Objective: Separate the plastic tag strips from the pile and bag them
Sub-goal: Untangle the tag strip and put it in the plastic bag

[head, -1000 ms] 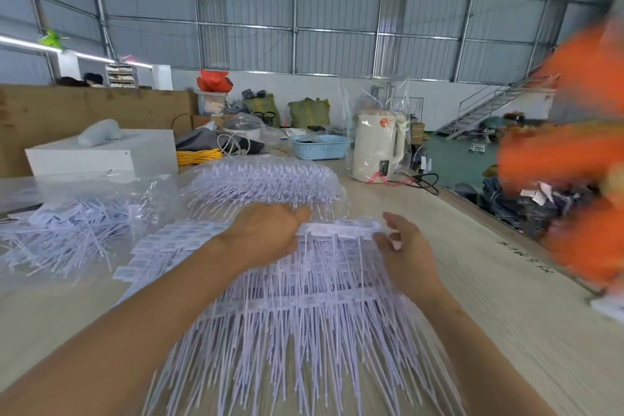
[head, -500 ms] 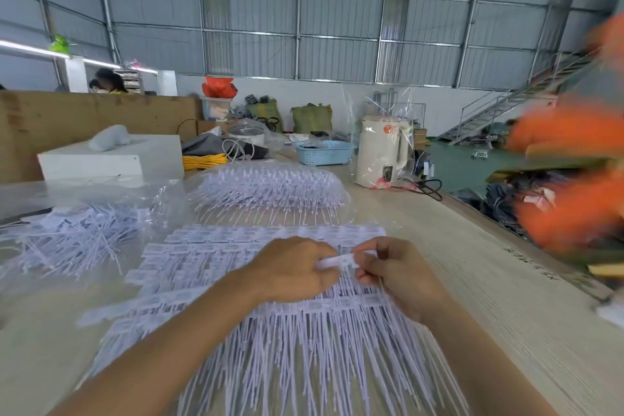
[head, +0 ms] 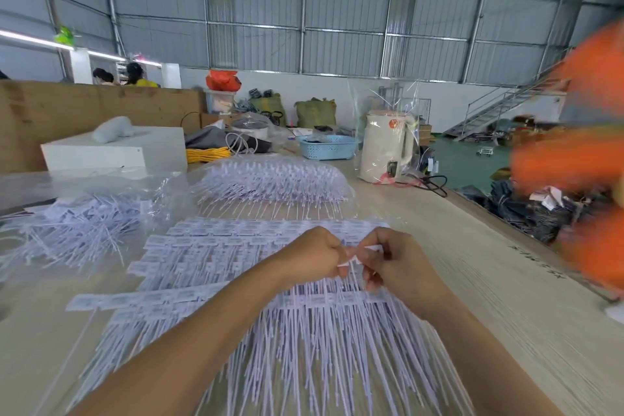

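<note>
A wide pile of white plastic tag strips (head: pixel 216 267) lies fanned out on the wooden table (head: pixel 499 307), label heads away from me and thin tails toward me. My left hand (head: pixel 314 257) and my right hand (head: pixel 395 263) meet above the middle of the pile. Between their fingertips they pinch one small white tag piece (head: pixel 354 258) lifted off the pile. A clear bag holding loose tags (head: pixel 77 223) lies at the left. Another clear bag of stacked tags (head: pixel 273 179) sits beyond the pile.
A white kettle wrapped in plastic film (head: pixel 386 145) and a blue basket (head: pixel 327 147) stand at the back. A white box (head: pixel 114 149) is at the back left. Blurred orange shapes (head: pixel 574 159) fill the right edge. The table's right edge drops to the floor.
Both hands drew back from the far edge of the pile toward its middle and came together, pinching one tag piece and raising it. The view tilted slightly.
</note>
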Demonstrator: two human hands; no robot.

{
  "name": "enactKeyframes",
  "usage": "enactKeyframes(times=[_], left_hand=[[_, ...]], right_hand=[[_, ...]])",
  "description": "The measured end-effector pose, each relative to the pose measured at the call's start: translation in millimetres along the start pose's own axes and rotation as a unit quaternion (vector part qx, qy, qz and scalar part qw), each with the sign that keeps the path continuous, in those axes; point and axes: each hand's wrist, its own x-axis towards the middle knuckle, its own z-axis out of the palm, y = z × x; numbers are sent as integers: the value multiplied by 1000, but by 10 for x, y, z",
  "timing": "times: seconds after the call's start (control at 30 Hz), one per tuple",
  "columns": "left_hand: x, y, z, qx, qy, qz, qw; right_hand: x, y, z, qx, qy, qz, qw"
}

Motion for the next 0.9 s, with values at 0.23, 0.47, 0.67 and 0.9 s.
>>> enactKeyframes(times=[0.23,0.47,0.67,0.9], left_hand=[[-9,-26,-64,-172,-59,-26,983],[-56,-6,-105,-247,-117,-31,961],[-64,7,-111,-194,-82,-3,978],[-149,-7,-142,0,-101,14,995]], right_hand=[[-4,15,36,-89,34,-119,988],[-9,16,82,-174,91,-235,952],[69,45,40,-148,166,-113,968],[36,-97,-93,164,62,91,980]])
